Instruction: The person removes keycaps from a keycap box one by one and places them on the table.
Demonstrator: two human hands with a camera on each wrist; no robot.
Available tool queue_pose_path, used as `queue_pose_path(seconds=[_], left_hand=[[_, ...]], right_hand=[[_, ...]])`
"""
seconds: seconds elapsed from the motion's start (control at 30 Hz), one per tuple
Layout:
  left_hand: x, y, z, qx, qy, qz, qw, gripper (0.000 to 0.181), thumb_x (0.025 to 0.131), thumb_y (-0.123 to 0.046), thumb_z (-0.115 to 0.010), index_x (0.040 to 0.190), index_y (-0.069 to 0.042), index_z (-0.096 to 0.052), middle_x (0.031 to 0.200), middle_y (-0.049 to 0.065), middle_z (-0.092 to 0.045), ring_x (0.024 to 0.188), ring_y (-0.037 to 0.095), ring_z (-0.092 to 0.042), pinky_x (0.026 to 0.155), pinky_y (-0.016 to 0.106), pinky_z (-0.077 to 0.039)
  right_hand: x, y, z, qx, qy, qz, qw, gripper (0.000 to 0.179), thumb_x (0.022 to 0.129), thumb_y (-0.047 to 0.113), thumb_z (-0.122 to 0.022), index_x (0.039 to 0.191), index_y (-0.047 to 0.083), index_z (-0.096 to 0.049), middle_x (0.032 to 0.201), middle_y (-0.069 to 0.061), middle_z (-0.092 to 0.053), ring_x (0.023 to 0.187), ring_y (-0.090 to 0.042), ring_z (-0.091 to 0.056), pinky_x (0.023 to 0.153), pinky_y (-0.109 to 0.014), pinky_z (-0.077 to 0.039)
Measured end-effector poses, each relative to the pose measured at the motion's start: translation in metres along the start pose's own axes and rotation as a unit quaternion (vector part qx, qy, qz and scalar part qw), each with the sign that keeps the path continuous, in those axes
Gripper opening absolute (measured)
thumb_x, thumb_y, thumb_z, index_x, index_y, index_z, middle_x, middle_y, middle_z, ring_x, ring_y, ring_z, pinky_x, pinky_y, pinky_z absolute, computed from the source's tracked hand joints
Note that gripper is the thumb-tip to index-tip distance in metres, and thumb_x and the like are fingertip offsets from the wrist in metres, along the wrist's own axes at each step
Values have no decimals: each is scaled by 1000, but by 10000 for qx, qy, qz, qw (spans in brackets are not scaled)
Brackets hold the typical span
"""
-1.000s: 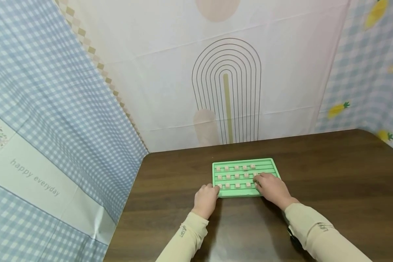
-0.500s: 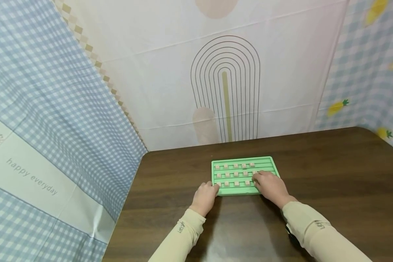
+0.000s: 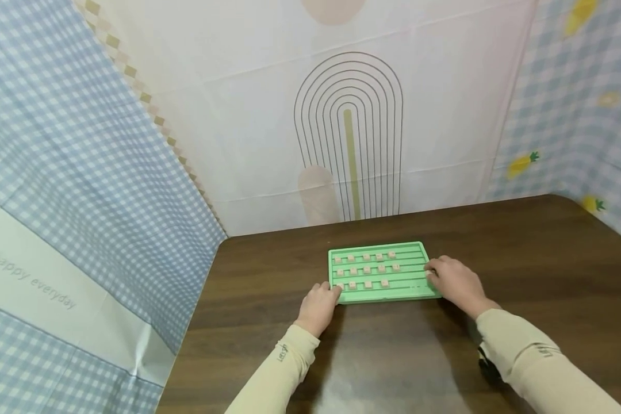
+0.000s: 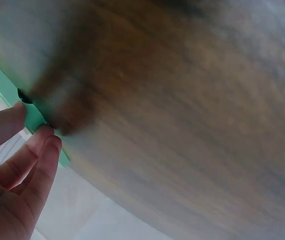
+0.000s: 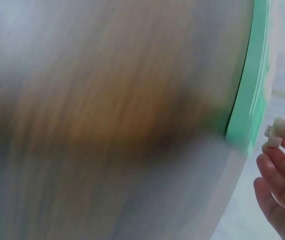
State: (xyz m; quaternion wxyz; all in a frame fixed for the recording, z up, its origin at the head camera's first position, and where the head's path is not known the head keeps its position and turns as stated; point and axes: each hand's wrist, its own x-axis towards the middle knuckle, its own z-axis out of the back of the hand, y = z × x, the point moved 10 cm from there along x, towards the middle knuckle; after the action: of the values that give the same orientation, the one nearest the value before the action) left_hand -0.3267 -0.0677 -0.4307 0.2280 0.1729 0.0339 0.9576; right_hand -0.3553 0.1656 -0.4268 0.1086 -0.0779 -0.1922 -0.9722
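Observation:
A green tray [image 3: 385, 299] lies on the brown table, with small white blocks [image 3: 381, 268] set along its slots in three rows. At its left front corner my left hand [image 3: 318, 310] pinches the rim; the left wrist view shows the thumb and fingertips on either side of the green edge [image 4: 35, 116]. My right hand [image 3: 459, 286] is at the tray's right side. Between its thumb and forefinger it pinches a small white block [image 5: 273, 141], partly hidden by the fingers, with a little stud on one face.
The dark wooden table [image 3: 269, 276] reaches back to a white cloth [image 3: 248, 144] with printed arches. Blue checked cloth [image 3: 103, 172] hangs at the left, and more with pineapples covers the right. A dark object [image 3: 489, 368] shows at my right wrist.
My right hand has moved right, from the blocks to the tray's right edge, with a white block in its fingers. The left hand stays on the corner. The head view has shifted slightly.

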Motion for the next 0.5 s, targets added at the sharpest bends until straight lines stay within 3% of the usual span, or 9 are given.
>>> queue_pose_path(seconds=[0.27, 0.5], left_hand=[[0, 1, 1, -82, -13, -158, 9998, 13, 89, -20, -58, 100, -18, -65, 83, 6, -62, 69, 20, -56, 57, 29, -50], [0, 0, -1, 3, 11, -207, 9998, 19, 87, -18, -61, 105, -20, -65, 88, 5, -63, 72, 20, -56, 59, 28, -51]], right_hand=[[-19, -44, 9, -505, 186, -104, 9985, 17, 88, 13, -59, 100, 3, -66, 95, -17, -62, 83, -34, -59, 65, -47, -49], [-27, -54, 5, -556, 338, -157, 9978, 16, 87, 13, -58, 98, 3, -66, 94, -17, -62, 84, -35, -58, 66, -48, -48]])
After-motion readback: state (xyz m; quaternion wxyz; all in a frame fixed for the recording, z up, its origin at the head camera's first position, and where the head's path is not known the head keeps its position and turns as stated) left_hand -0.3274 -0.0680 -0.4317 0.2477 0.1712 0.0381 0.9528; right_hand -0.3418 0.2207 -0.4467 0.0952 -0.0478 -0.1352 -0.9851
